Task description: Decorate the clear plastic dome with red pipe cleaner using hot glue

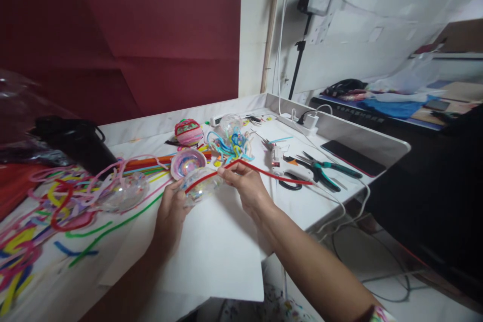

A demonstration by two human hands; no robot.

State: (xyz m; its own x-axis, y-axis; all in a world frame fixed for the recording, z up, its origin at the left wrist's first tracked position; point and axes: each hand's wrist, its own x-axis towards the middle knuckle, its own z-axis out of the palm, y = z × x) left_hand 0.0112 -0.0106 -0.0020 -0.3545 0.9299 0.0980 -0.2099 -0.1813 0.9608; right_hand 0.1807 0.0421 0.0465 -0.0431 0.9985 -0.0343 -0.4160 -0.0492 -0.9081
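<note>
Clear dome [206, 191] between the hands [171, 214] [249, 188], red pipe cleaner [204, 178] across it.

Craft workspace: glue gun [277, 157], pliers [317, 164]

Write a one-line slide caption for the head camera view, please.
The left hand grips a clear shell while the right hand holds a red pipe cleaner across it.

Left hand [171, 211], right hand [247, 188] bare; right sleeve [380, 314] multicoloured; lap clothing [245, 311] pale, floral-patterned.
</note>
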